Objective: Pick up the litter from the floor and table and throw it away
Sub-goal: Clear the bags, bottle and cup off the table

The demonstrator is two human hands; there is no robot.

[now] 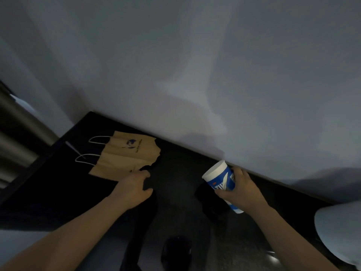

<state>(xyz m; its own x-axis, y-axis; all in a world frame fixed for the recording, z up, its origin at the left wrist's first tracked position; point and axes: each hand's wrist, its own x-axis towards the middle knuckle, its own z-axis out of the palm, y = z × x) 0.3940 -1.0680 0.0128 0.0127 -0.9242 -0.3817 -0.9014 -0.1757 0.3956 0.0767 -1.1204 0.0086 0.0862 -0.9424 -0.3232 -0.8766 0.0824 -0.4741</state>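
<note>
A brown paper bag [125, 155] with white cord handles and a blue logo lies flat on the dark table [175, 159] at the left. My left hand [134, 189] hovers at the bag's near torn edge with fingers loosely curled; whether it touches the bag is unclear. To the right, my right hand [242, 187] grips a blue and white paper cup [220, 178], tilted with its open mouth up and to the left, just above the table.
A pale wall rises right behind the table's far edge. A dark rounded object [176, 251] sits at the near table edge. A pale rounded shape [340, 233] fills the lower right corner. Metallic vertical surfaces stand at the far left.
</note>
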